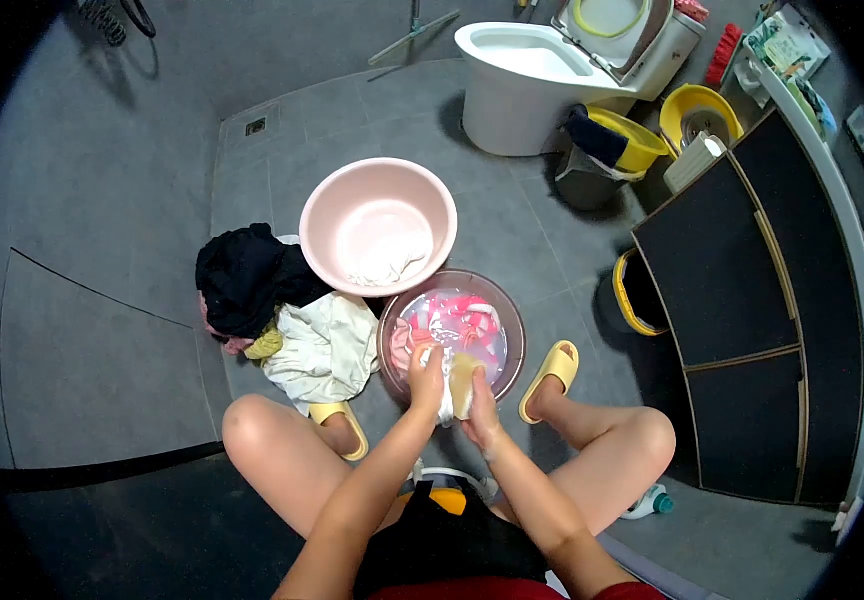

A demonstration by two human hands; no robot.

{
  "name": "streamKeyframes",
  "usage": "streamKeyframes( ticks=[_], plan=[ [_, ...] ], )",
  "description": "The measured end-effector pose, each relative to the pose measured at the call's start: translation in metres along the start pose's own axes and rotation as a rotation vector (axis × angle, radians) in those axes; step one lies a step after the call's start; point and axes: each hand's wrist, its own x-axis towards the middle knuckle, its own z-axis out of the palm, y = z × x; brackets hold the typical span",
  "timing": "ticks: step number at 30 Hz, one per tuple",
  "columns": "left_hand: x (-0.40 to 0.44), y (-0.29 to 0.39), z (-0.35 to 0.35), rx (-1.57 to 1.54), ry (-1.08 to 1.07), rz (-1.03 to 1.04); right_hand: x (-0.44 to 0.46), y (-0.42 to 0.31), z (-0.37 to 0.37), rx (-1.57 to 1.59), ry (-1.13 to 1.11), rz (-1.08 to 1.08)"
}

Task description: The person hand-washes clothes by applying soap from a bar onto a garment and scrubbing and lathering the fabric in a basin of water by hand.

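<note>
Over the near side of a brownish basin (523, 345), my left hand (426, 378) is closed on a wet white cloth (446, 392). Just to its right, my right hand (480, 408) grips a yellowish bar of soap (463, 384), held against or very close to the cloth. Cloudy water fills the basin, with pink and white garments (472, 318) soaking in it. What kind of garment the white cloth is cannot be made out.
Behind stands a pink basin (322, 205) with a white cloth (392, 268) inside. Dark clothes (252, 275) and a white garment (322, 345) lie heaped at left. A toilet (512, 95), a yellow-rimmed bin (624, 300) and a dark cabinet (722, 270) stand around.
</note>
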Motion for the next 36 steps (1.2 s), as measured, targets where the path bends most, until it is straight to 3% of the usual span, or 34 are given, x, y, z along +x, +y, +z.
streamKeyframes(
  ticks=[1,4,6,11,15,17,19,20,24,25,28,34,36],
  plan=[
    [-0.003,-0.013,0.000,-0.277,-0.064,-0.263,0.004,0.000,0.000,0.011,0.023,-0.035],
    [-0.030,0.024,0.000,-0.250,-0.191,-0.336,0.014,-0.001,-0.004,0.035,0.006,-0.047],
    [-0.044,0.025,0.007,0.176,-0.097,0.069,0.022,0.005,-0.008,-0.042,0.036,-0.084],
    [-0.025,0.026,0.006,0.428,-0.193,0.101,0.013,0.005,-0.008,-0.080,-0.057,0.067],
    [0.016,0.013,-0.002,0.025,-0.150,-0.328,0.008,-0.001,-0.003,-0.212,-0.098,0.099],
    [0.030,0.003,-0.004,-0.137,-0.134,-0.437,0.008,-0.014,0.001,0.041,-0.065,0.147],
    [0.031,-0.002,-0.012,0.024,-0.043,-0.183,0.014,-0.016,-0.005,0.244,-0.031,0.141],
    [0.032,-0.006,-0.015,0.102,-0.001,-0.057,0.018,-0.013,-0.005,0.188,-0.010,0.112],
    [0.014,-0.023,-0.026,-0.104,-0.304,0.029,0.029,0.003,-0.008,0.036,0.049,0.039],
    [0.007,-0.026,-0.028,-0.051,-0.511,0.031,0.031,0.013,-0.004,0.023,0.066,-0.010],
    [-0.017,0.001,-0.023,0.152,-0.443,0.108,0.036,0.028,-0.001,0.144,0.075,0.021],
    [0.017,0.002,-0.055,-0.569,-0.540,-0.597,0.046,0.023,-0.010,0.618,-0.054,0.273],
    [0.029,-0.010,-0.075,-0.656,-0.415,-0.574,0.056,0.029,-0.016,0.521,-0.046,0.363]
  ],
)
